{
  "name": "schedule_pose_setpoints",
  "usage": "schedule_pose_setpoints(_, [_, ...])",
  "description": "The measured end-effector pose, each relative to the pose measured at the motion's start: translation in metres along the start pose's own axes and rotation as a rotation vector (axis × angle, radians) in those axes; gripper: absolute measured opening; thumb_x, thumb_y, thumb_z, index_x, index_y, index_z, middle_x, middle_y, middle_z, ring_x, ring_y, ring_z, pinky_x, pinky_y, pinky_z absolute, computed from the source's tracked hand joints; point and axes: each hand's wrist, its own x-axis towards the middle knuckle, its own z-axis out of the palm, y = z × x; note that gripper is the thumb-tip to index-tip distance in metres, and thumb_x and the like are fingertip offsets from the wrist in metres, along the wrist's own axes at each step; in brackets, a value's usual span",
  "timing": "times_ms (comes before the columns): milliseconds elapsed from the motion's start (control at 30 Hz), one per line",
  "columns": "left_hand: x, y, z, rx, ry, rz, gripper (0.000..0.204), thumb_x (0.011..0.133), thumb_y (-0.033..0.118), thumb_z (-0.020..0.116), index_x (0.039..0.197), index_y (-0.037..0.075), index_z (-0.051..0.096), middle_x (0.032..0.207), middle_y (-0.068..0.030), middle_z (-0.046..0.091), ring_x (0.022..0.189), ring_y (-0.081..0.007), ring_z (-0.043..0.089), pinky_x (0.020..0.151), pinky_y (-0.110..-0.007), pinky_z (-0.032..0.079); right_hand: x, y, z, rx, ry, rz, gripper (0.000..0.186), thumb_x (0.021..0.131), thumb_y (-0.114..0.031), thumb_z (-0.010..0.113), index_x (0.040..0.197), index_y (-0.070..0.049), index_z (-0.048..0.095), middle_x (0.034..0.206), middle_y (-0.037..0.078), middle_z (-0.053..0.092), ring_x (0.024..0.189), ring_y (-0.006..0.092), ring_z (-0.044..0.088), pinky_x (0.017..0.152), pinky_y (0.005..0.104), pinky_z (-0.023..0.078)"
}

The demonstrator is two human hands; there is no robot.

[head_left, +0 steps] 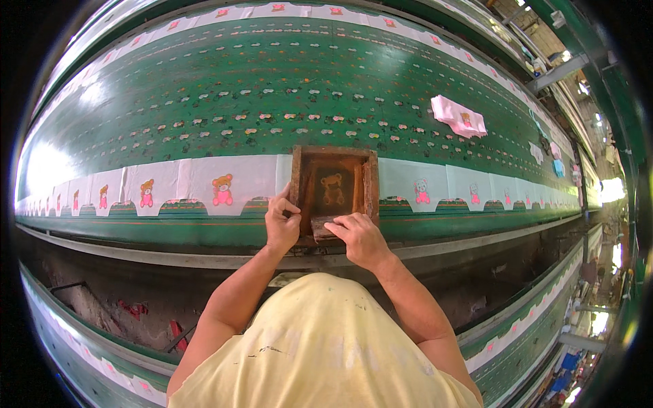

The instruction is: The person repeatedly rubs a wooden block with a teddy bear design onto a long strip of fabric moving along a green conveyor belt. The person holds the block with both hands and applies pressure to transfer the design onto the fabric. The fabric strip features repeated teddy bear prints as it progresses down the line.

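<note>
A pale yellow shirt point(326, 347) fills the head view's bottom. Beyond it, the left hand point(281, 221), fingers curled, grips a wooden frame point(373, 183) on the green table point(204, 231); the right hand point(364, 239) pinches a brown block point(321, 228) inside it.

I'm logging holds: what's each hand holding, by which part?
Left hand: the wooden frame, by its left side. Right hand: the brown scraper, by its right end.

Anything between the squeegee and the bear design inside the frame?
Nothing visible. The right hand holds the squeegee at the wooden frame's near end; only screen lies between it and the bear design. The left hand is at the frame's left side.
</note>
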Motion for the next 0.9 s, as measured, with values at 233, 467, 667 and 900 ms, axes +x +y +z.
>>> schedule_pose_setpoints(233, [0.003, 0.006, -0.002, -0.008, -0.020, 0.005, 0.018, 0.080, -0.011, 0.070, 0.088, 0.005, 0.065, 0.165, -0.0234, 0.066, 0.137, -0.0394, 0.067, 0.121, -0.046, 0.047, -0.013, -0.025, -0.007, 0.035, -0.040, 0.099, 0.050, 0.087, -0.012, 0.089, 0.136, -0.010, 0.080, 0.140, 0.014, 0.072, 0.130, 0.0371, 0.065, 0.112, 0.0516, 0.053])
schedule_pose_setpoints(467, [0.004, 0.011, -0.003, 0.059, -0.025, -0.002, 0.021, 0.080, -0.013, 0.071, 0.087, 0.006, 0.066, 0.164, -0.0267, 0.065, 0.150, -0.0408, 0.062, 0.126, -0.047, 0.045, -0.052, -0.007, 0.003, 0.102, 0.353, 0.255, 0.048, 0.092, -0.019, 0.090, 0.138, -0.008, 0.078, 0.149, 0.016, 0.071, 0.142, 0.0395, 0.062, 0.120, 0.0534, 0.050])
schedule_pose_setpoints(667, [0.004, 0.053, 0.022, 0.055, -0.003, 0.117, 0.024, 0.079, -0.015, 0.071, 0.085, 0.007, 0.066, 0.163, -0.0282, 0.065, 0.153, -0.0417, 0.060, 0.125, -0.048, 0.046, -0.110, 0.041, 0.002, 0.680, 0.518, 0.631, 0.046, 0.103, -0.019, 0.084, 0.145, -0.006, 0.075, 0.155, 0.015, 0.071, 0.141, 0.0334, 0.068, 0.116, 0.0465, 0.055])
schedule_pose_setpoints(900, [-0.009, 0.084, 0.150, -0.003, 0.003, 0.184, 0.029, 0.079, -0.020, 0.068, 0.090, 0.006, 0.066, 0.165, -0.0295, 0.063, 0.151, -0.0414, 0.061, 0.126, -0.049, 0.047, -0.179, 0.123, -0.041, 0.665, 0.568, 0.578, 0.043, 0.104, -0.017, 0.082, 0.145, -0.006, 0.076, 0.153, 0.013, 0.073, 0.140, 0.0294, 0.068, 0.117, 0.0434, 0.053])
